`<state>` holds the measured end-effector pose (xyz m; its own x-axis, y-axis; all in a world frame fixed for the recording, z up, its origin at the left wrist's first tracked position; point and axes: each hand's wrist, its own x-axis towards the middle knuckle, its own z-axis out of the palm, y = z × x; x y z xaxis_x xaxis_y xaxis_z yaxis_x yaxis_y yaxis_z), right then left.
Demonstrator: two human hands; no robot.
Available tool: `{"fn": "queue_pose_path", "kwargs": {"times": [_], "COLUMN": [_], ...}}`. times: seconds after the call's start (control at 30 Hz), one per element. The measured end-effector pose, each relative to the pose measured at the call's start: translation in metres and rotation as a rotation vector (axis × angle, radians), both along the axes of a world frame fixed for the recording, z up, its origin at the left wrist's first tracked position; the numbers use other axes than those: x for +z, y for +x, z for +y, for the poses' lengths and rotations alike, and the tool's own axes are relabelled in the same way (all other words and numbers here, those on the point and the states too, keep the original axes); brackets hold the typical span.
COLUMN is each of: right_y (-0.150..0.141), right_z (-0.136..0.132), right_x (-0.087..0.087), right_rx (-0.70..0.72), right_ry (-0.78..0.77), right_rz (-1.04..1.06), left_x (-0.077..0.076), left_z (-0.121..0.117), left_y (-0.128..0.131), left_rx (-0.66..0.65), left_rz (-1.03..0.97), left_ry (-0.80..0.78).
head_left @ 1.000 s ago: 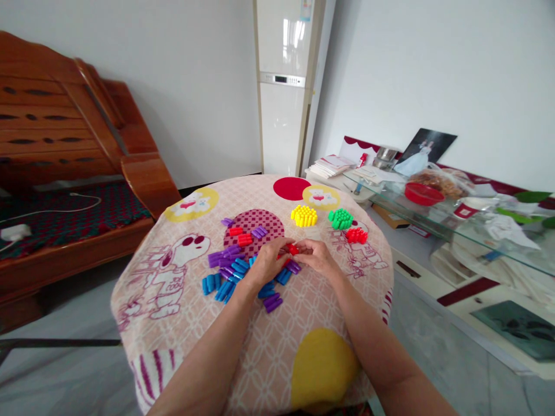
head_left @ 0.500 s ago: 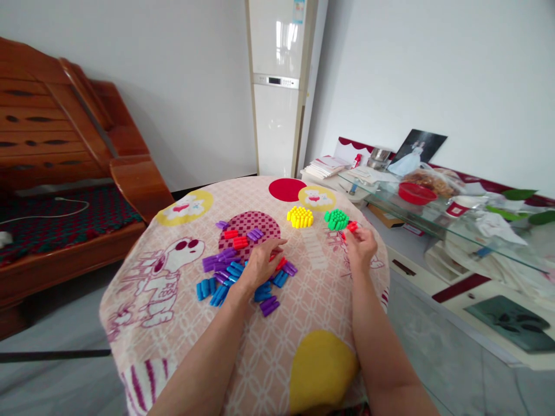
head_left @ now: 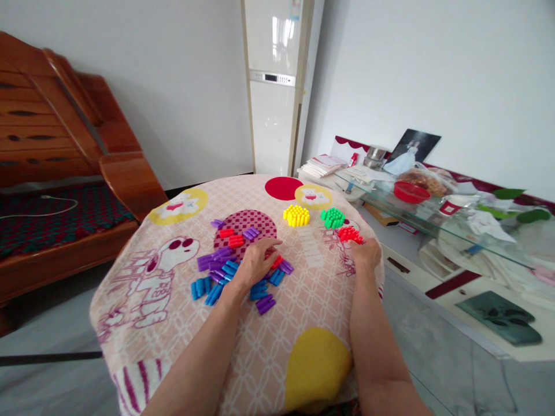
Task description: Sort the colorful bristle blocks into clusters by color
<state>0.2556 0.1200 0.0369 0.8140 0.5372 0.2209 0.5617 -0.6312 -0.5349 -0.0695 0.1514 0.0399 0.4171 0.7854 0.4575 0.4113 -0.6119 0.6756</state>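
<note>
My left hand (head_left: 259, 261) rests over a loose pile of small plastic stick-like pieces, its fingers spread. Red pieces (head_left: 276, 262) show just under its thumb side. Purple pieces (head_left: 214, 260) and blue pieces (head_left: 200, 288) lie around that hand, mostly on their sides. On the right, my right hand (head_left: 365, 254) has its fingers closed at the near edge of a red cluster of upright pieces (head_left: 350, 234); the fingertips are partly hidden. Beyond it stand a green cluster (head_left: 332, 218) and a yellow cluster (head_left: 296, 216), both packed tightly together.
A patterned cloth (head_left: 260, 358) covers the round table. To the right, a glass-topped cabinet (head_left: 459, 231) carries a red bowl (head_left: 411, 192), a paper cup (head_left: 455, 205) and papers. A wooden bench (head_left: 56, 150) stands left, a tall white air conditioner (head_left: 273, 121) behind.
My right hand has drawn slightly back and its fingers have come down at the red cluster, which now shows more fully. My left hand stays over the pile. The view shifts slightly.
</note>
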Motion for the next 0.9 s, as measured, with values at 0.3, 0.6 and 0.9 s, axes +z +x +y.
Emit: {"fn": "queue_pose_path", "kwargs": {"times": [0.3, 0.6, 0.9], "right_y": [0.005, 0.01, 0.017], "right_z": [0.003, 0.007, 0.009], "right_x": [-0.005, -0.011, -0.019], "right_rx": [0.077, 0.124, 0.13], "right_ry": [-0.039, 0.063, 0.132], "right_rz": [-0.058, -0.107, -0.077], "left_x": [0.0, 0.001, -0.003], "left_z": [0.0, 0.0, 0.003], "left_y": [-0.001, -0.003, -0.002], "left_rx": [0.009, 0.024, 0.045], "left_rz": [0.012, 0.031, 0.018], "left_ry": [0.003, 0.009, 0.052]}}
